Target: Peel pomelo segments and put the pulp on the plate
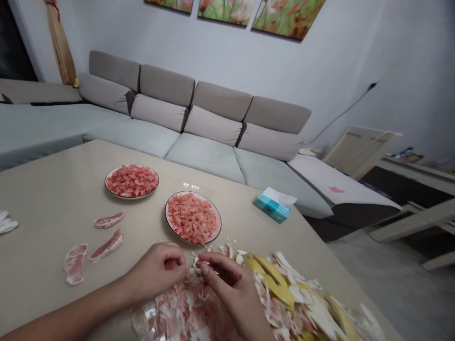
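A beige table (pixel 53 180) carries two round plates heaped with pink pomelo pulp, the far plate (pixel 105 182) and a nearer plate (pixel 166 219) just right of it. Three peeled pomelo segments (pixel 108 220) lie to the left, white scraps (pixel 7 222) at the left edge, a teal tissue box (pixel 273 206) far right, and a heap of yellow-white peel (pixel 302 298) near right
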{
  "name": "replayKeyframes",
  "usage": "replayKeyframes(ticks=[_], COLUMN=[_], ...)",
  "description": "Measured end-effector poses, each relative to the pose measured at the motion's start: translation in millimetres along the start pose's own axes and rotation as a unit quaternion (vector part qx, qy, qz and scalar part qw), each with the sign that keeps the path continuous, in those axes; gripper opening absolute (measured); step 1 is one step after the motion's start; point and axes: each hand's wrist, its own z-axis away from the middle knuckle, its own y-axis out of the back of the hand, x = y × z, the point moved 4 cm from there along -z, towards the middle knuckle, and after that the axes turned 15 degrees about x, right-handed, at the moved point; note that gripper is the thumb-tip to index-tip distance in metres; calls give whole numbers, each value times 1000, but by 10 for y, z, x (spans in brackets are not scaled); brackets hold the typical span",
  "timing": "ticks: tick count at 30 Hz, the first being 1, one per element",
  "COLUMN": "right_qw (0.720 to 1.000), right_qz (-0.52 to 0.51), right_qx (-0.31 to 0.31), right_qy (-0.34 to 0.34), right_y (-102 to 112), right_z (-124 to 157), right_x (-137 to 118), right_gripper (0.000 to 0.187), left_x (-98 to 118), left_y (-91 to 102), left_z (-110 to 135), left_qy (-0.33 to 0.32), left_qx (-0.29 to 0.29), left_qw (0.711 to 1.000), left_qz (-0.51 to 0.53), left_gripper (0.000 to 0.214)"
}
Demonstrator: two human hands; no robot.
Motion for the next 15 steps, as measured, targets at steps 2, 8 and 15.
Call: replayKeyframes(ticks=[2, 8, 15], right_qw=[1000, 989, 917], right_qz=[-2, 96, 281], right_qx=[1, 5, 10], right_qy=[6, 109, 283], right_y=[14, 59, -157], right_z=[-9, -281, -1077], right_x=[0, -252, -603], right_gripper=[33, 24, 32], left_x=[-13, -38, -104], left_y=[-40, -84, -92], left_z=[22, 71, 32], left_qy=[-18, -55, 26], left_qx=[-27, -49, -26], left_qw=[999, 997, 997], left_qz=[-7, -14, 68], left_gripper=[19, 23, 18])
